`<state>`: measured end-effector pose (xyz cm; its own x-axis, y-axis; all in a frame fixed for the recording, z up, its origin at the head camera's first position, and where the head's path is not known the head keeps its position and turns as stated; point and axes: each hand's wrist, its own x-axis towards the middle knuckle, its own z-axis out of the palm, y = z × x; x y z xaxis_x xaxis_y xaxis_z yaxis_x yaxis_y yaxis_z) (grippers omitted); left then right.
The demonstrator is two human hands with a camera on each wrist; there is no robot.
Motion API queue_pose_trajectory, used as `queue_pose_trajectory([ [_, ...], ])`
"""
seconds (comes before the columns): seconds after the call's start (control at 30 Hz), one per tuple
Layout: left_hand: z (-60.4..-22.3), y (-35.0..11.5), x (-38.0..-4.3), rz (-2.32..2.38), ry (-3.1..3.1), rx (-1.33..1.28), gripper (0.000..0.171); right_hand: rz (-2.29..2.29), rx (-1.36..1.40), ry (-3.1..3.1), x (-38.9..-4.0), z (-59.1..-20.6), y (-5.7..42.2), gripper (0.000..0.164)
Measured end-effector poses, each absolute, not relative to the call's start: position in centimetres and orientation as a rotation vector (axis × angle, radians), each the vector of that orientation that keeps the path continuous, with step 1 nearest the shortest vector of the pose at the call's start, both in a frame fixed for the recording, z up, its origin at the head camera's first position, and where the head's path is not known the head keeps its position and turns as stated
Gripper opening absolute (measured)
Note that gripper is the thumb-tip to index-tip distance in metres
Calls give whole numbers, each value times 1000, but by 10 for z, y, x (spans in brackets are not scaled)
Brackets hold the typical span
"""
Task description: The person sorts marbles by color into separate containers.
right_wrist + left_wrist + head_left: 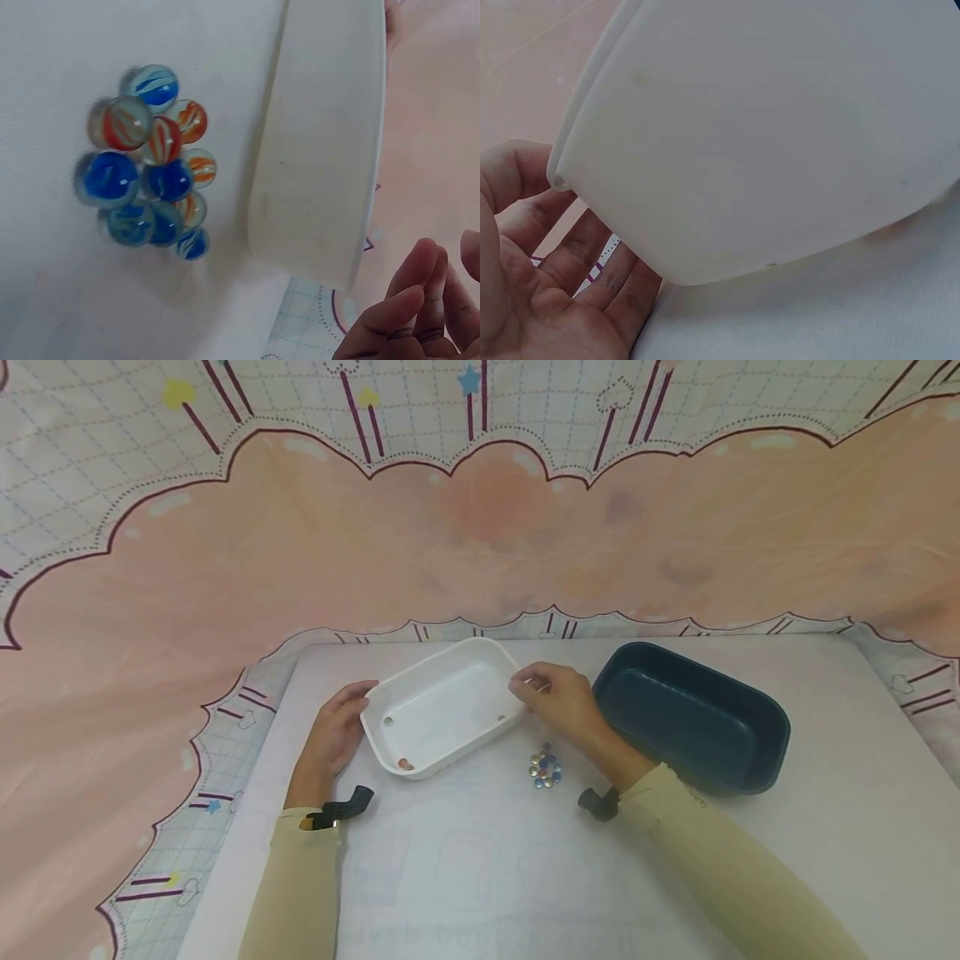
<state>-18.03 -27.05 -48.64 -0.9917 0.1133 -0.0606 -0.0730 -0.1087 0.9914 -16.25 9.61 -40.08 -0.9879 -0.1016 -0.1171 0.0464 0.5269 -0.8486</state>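
My left hand (330,739) holds the left end of a white rectangular tub (442,756), its fingers along the end wall and at the rim (562,176). Inside the tub lie several glass marbles, among them a clear one (387,721) near the left end and orange ones (405,764) in the near corner. At the tub's right end is my right hand (558,697), fingers bent and bunched; in the right wrist view the thumb (471,251) stands apart from the other fingertips, with nothing visible between them. Below it, blue and orange-red swirled marbles (169,180) lie clustered on the white tabletop.
A dark blue rectangular tub (697,727) stands to the right, close beside my right forearm. The white table (465,877) ends at the back against a patterned peach cloth (375,543). Each wrist wears a black camera mount (341,806).
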Motion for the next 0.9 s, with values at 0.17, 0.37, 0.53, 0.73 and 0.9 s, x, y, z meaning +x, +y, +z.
queue_pose_trajectory([
  [0.17, -486, -271, -180, 2254, 2005, 41, 30, -1467, -25, 2577, -159, -404, 102, 27],
  [0.37, -486, -271, -180, 2252, 2010, 43, 30, -1506, -24, 2558, -157, -411, 107, 29],
  [0.53, -486, -271, -180, 2242, 2020, 40, 32, -1507, -18, 2535, -156, -415, 111, 28],
  [0.73, -486, -270, -180, 2242, 2016, 30, 33, -1478, -29, 2557, -154, -419, 116, 26],
  [0.9, -485, -269, -179, 2243, 2020, 13, 31, -1452, -23, 2559, -151, -421, 119, 27],
])
